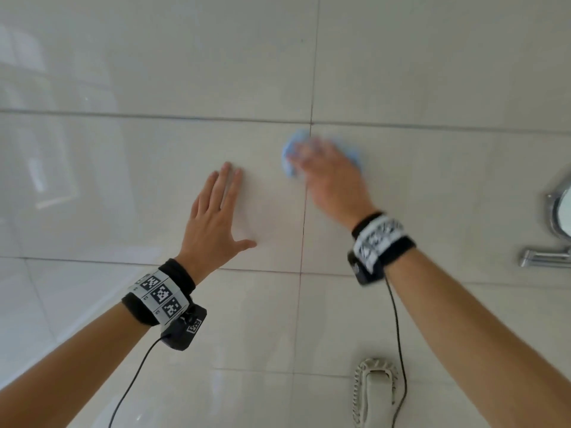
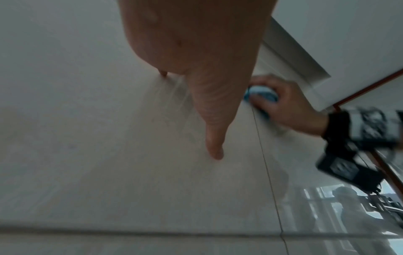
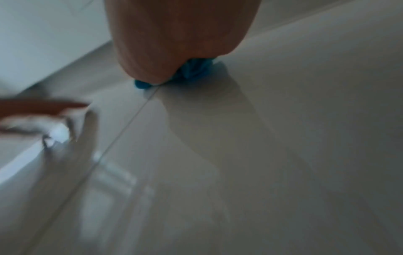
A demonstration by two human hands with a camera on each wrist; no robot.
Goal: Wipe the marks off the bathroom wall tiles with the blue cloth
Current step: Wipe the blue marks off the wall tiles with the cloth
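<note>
The blue cloth (image 1: 292,146) is bunched against the cream wall tiles (image 1: 154,180), just below where two grout lines cross. My right hand (image 1: 324,171) lies over it, blurred by motion. In the left wrist view its fingers (image 2: 281,96) curl round the cloth (image 2: 261,93). The right wrist view shows the cloth (image 3: 196,70) poking out under the right hand (image 3: 174,43), on a grout line. My left hand (image 1: 216,211) rests flat on the tile to the left with straight, spread fingers and holds nothing. I see no distinct marks on the tiles.
A chrome fitting (image 1: 543,257) and a round chrome-rimmed mirror (image 1: 562,208) stick out of the wall at the right edge. A beige wall phone with a coiled cord (image 1: 375,390) hangs below my right forearm. Black cables trail from both wrist cameras.
</note>
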